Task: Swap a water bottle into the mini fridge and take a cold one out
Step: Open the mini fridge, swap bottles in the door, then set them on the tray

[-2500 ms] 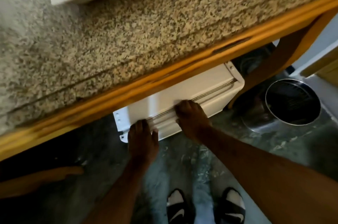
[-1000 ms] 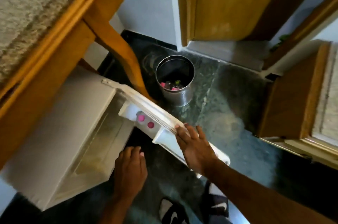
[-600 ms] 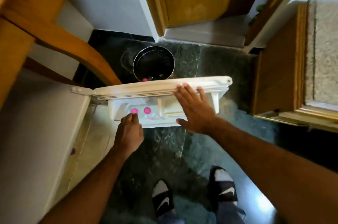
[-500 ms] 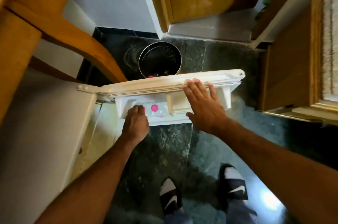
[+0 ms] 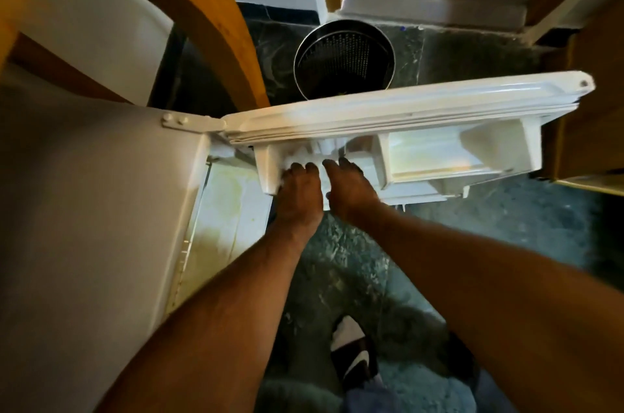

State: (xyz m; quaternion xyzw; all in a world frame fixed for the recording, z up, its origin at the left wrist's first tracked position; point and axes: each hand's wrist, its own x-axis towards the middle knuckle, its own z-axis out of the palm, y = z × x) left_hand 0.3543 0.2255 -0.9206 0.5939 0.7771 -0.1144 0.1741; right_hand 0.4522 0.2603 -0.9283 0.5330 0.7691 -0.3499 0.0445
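Note:
The white mini fridge (image 5: 84, 210) stands at the left with its door (image 5: 422, 105) swung wide open towards me. Inside the door runs a white shelf (image 5: 439, 156). My left hand (image 5: 299, 191) and my right hand (image 5: 349, 186) are side by side, both reaching into the left compartment of that shelf. Their fingertips curl down into it and are hidden. The pink-capped bottles that stood there are covered by my hands. The right compartment of the shelf looks empty.
A round metal bin (image 5: 344, 61) stands on the dark stone floor right behind the door. A curved wooden table leg (image 5: 209, 17) rises beside the fridge. A wooden cabinet (image 5: 594, 115) is close to the door's free end. My sandalled foot (image 5: 354, 355) is below.
The door has swung fully open. My right hand left the door's top edge and came down into the shelf beside my left hand, which now covers the pink caps.

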